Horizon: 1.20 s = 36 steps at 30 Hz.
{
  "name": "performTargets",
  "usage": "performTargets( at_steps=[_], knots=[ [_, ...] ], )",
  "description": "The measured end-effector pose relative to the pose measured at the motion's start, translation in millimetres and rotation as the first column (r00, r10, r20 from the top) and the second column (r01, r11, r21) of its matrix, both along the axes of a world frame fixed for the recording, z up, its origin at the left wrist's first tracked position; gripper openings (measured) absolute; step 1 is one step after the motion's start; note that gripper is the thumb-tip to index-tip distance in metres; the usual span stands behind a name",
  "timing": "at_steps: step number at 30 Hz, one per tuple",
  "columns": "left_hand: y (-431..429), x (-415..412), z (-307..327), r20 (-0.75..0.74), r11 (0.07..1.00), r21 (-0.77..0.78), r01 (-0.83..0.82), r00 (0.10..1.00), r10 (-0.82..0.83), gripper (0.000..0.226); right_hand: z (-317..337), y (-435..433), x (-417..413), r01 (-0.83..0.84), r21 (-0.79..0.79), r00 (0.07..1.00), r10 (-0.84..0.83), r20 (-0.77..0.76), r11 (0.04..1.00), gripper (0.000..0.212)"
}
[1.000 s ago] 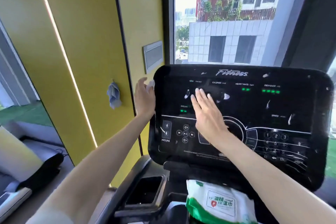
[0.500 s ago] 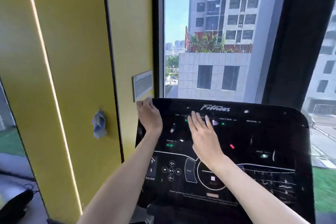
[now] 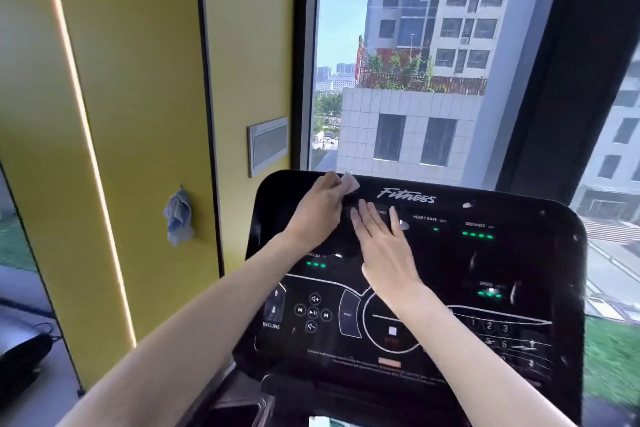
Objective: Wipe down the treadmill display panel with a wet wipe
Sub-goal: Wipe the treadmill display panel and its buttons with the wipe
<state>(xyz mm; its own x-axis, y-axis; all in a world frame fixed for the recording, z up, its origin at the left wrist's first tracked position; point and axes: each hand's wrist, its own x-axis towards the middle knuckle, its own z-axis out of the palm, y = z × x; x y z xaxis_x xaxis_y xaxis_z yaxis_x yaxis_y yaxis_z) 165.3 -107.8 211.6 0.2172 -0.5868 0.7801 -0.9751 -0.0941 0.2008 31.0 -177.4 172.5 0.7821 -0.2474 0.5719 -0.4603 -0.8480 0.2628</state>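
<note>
Yellow wall left; left hand pinches wet wipe at display panel top edge; right hand flat, fingers spread, likely bracing.

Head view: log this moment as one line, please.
phase: wiping | left hand: holds wet wipe at display panel top edge | right hand: flat, open on panel

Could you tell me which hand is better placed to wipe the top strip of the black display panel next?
Left. The left hand holds the small white wet wipe at the top edge of the glossy black treadmill display panel, beside the lettering. The right hand lies flat and open lower down, with no wipe visible.
</note>
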Motion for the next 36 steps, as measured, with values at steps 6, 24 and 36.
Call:
performTargets(
  at_steps=[6, 24, 36],
  knots=[
    [2.0, 9.9, 7.2, -0.358, 0.901, -0.239, -0.361, 0.896, 0.263, 0.018, 17.6, -10.2, -25.9, -0.019, 0.125, 0.985, -0.003, 0.174, 0.992, 0.085],
    [-15.6, -7.9, 15.1, -0.173, 0.966, -0.184, -0.18, 0.974, 0.148, 0.021, 10.8, -19.7, -31.3, -0.026, 0.13, 0.995, 0.013, 0.097, 0.991, 0.076],
    [-7.7, 3.1, 12.3, 0.18, 0.99, 0.123, 0.066, 0.98, -0.087, 0.052, 13.5, -15.1, -30.4, 0.011, 0.187, 0.998, -0.022, 0.058, 0.982, 0.077]
  ],
)
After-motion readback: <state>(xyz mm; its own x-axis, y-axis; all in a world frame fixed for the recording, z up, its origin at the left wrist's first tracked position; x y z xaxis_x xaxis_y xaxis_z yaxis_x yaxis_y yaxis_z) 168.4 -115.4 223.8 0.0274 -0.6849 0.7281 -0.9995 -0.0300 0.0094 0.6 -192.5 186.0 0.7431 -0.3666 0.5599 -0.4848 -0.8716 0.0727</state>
